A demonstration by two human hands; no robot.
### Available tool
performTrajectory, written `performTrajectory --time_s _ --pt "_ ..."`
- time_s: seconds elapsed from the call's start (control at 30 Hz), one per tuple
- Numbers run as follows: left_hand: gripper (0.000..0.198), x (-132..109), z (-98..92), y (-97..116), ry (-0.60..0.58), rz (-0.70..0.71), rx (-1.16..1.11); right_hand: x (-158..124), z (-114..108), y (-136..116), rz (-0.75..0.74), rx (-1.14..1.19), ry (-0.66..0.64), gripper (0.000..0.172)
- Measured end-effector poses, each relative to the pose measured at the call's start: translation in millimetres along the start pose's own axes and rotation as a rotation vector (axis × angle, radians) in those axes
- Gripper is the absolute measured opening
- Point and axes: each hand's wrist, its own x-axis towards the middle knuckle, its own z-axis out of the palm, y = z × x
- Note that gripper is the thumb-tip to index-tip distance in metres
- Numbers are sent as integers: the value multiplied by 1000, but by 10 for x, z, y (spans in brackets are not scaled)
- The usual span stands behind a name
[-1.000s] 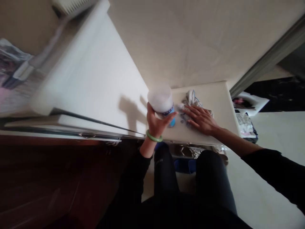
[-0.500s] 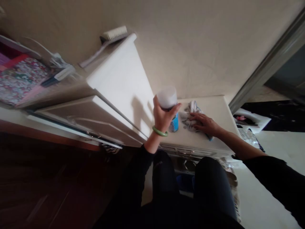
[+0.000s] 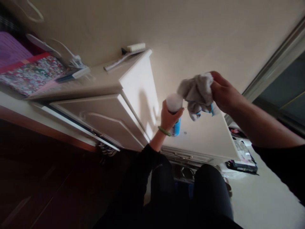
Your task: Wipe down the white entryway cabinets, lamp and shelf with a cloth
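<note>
My left hand [image 3: 168, 118], with a green bangle at its wrist, is wrapped round a blue spray can with a large whitish cap [image 3: 175, 127]. The can is upright over the low white cabinet top [image 3: 202, 136]; whether its base touches the surface I cannot tell. Raised to the right of it, my right hand [image 3: 224, 92] grips a crumpled greyish-white cloth [image 3: 196, 90] with blue edging. The cloth hangs above the cabinet top, close beside the can's cap.
A taller white cabinet [image 3: 137, 82] stands on the left, its door ajar. On it lie a white-bristled brush [image 3: 136, 47], a patterned box [image 3: 35, 71] and a cable. Shoes [image 3: 107, 149] sit below on the dark floor. Packages [image 3: 243, 159] lie right of the low cabinet.
My right hand has lifted the cloth off the low cabinet top, up and towards the wall. My left hand keeps hold of the can. The view has shifted slightly left.
</note>
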Motion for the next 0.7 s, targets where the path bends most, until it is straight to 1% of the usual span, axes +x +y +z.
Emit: performTrajectory --time_s 0.03,0.1,0.13,0.17,0.2,0.27,0.3,0.33,0.37,0.43,0.47,0.5,0.53,0.6,0.63,0.7 --pt "62 10 10 -49 -3 11 5 154 35 -192 -16 52 -75 69" --pt "61 45 34 -173 -13 53 30 346 190 -512 -148 42 -287 65" --pt "60 63 47 -239 -10 76 44 387 288 -621 -233 -16 -353 62" --pt "59 78 60 -301 25 98 46 402 383 -691 -316 -101 -379 58" --pt "58 86 72 -352 120 116 20 401 468 -723 -379 -187 -365 53" --pt "53 75 87 -403 359 121 -66 397 585 -700 -422 -309 -304 50" --pt "50 59 88 -397 420 102 -97 411 616 -661 -423 -339 -296 50" --pt "50 38 82 -372 412 67 -107 442 634 -614 -421 -355 -300 52" --pt "52 16 71 -331 323 17 -92 489 642 -563 -418 -356 -309 54" --pt "53 -20 39 -221 52 -69 -39 623 658 -465 -422 -322 -349 59" --pt "50 -31 24 -165 -26 -88 -24 700 675 -418 -420 -298 -377 61" --pt "46 -37 11 -114 -59 -88 -17 778 701 -372 -408 -279 -408 63" --pt "42 -37 2 -72 -61 -71 -12 853 736 -327 -388 -267 -437 65" --pt "41 -30 -7 -16 -16 -25 2 992 824 -231 -349 -260 -483 66" --pt "44 -27 -9 1 4 -16 11 1054 868 -178 -341 -256 -484 65" --pt "52 -24 -12 23 12 -24 15 1151 930 -53 -341 -238 -396 62"
